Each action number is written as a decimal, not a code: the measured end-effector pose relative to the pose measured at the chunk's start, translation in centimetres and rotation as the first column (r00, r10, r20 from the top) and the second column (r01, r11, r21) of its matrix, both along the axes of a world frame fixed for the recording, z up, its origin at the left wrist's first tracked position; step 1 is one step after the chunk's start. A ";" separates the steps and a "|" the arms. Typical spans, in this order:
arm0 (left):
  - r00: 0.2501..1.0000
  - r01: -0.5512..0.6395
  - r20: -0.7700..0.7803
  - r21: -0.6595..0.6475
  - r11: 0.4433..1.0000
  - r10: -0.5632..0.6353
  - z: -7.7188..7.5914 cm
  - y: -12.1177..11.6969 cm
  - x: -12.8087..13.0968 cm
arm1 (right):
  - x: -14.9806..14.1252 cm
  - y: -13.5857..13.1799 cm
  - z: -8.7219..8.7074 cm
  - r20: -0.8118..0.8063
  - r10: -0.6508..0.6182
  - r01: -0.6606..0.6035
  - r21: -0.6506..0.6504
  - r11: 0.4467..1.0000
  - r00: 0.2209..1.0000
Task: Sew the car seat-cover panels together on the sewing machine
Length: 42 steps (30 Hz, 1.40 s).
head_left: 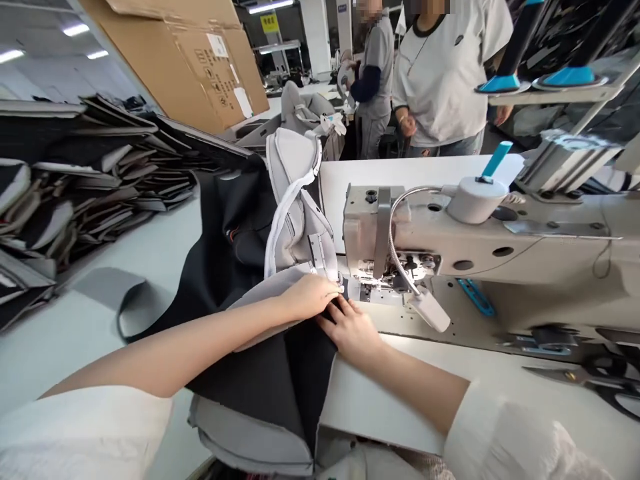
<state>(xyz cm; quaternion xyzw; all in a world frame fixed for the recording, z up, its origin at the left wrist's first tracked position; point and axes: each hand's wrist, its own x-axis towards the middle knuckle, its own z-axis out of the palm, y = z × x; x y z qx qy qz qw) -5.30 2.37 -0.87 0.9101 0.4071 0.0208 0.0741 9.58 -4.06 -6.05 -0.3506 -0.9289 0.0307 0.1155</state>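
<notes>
A black and grey padded fabric piece (260, 360) drapes over the white table beside the sewing machine (400, 227) and hangs off the front edge. Its light-grey upper part (295, 193) stands up in folds with a pale piped edge. My left hand (311, 297) lies closed on the fabric edge, its fingertips pinched just left of the machine's needle area (370, 283). Touching the left fingertips, my right hand (356, 333) rests palm down, fingers stretched out on the black fabric. The fabric under both hands is hidden.
Stacks of black and grey fabric pieces (100, 193) fill the left. Behind stand a cardboard box (190, 67) and two people. A bendable lamp (431, 310) hangs near the needle area. Scissors (590, 377) lie at the right, and thread cones (505, 80) stand above.
</notes>
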 end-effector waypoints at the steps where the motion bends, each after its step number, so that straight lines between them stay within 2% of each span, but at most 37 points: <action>1: 1.000 -0.020 0.014 -0.037 0.999 0.020 -0.1 -0.6 -0.3 | 0.6 -0.2 -0.1 0.003 0.015 -0.015 0.027 1.000 1.000; 6: 0.992 -0.065 0.092 -0.171 0.983 0.082 -1.0 -1.8 0.0 | 2.5 -1.9 -0.4 0.094 0.034 -0.049 0.163 0.985 0.995; 10: 0.997 0.023 0.077 -0.110 0.994 -0.015 -1.8 -1.6 1.1 | 3.5 -2.7 -0.4 0.103 0.082 -0.102 0.202 0.974 0.991; 13: 0.995 0.084 0.065 -0.042 0.996 -0.081 -1.9 -1.9 1.4 | 4.9 -2.0 -0.6 -0.030 0.128 -0.123 0.131 0.984 0.991; 14: 0.994 0.094 0.067 -0.029 0.995 -0.092 -1.9 -2.0 1.4 | 5.5 -1.5 -0.7 -0.089 0.083 -0.076 0.085 0.994 0.993; 16: 0.992 0.110 0.060 -0.025 0.994 -0.108 -1.7 -2.3 1.4 | 6.3 -0.2 -0.9 -0.164 -0.097 0.096 -0.014 0.995 0.982; 18: 0.992 0.119 0.044 -0.037 0.992 -0.117 -1.5 -2.5 1.3 | 6.5 0.8 -1.1 -0.156 -0.252 0.246 -0.061 0.967 0.955; 19: 0.993 0.117 0.039 -0.043 0.992 -0.115 -1.5 -2.6 1.3 | 6.4 1.2 -1.2 -0.140 -0.280 0.275 -0.055 0.960 0.950; 24: 0.995 0.087 0.057 -0.008 0.996 -0.087 -1.7 -2.9 1.2 | 5.1 1.4 -1.0 -0.047 -0.249 0.251 0.041 0.967 0.967; 28: 0.997 0.078 -0.019 0.025 0.997 -0.078 -2.1 -3.1 1.3 | 4.6 1.4 -0.7 0.018 -0.294 0.294 0.001 0.956 0.956; 33: 0.983 0.109 -0.159 0.094 0.990 -0.093 -2.4 -3.6 1.9 | 4.5 1.7 -0.9 -0.005 -0.329 0.328 -0.027 0.944 0.944; 36: 0.977 0.089 -0.198 0.074 0.993 -0.073 -2.2 -3.6 2.2 | 5.1 1.6 -1.0 -0.050 -0.329 0.329 -0.006 0.944 0.943; 38: 0.974 0.075 -0.216 0.055 0.996 -0.061 -2.1 -3.4 2.2 | 5.9 1.1 -0.7 -0.074 -0.285 0.288 0.024 0.957 0.956; 39: 0.974 0.073 -0.220 0.048 0.996 -0.060 -2.0 -3.4 2.2 | 6.3 0.7 -0.5 -0.086 -0.221 0.225 0.035 0.974 0.971; 41: 0.973 0.076 -0.222 0.039 0.996 -0.065 -1.9 -3.2 2.2 | 7.1 -0.1 0.0 -0.109 -0.013 0.016 0.027 1.000 0.994; 42: 0.972 0.081 -0.223 0.037 0.996 -0.071 -1.9 -3.2 2.2 | 7.3 -0.6 0.2 -0.122 0.109 -0.109 0.006 0.994 0.987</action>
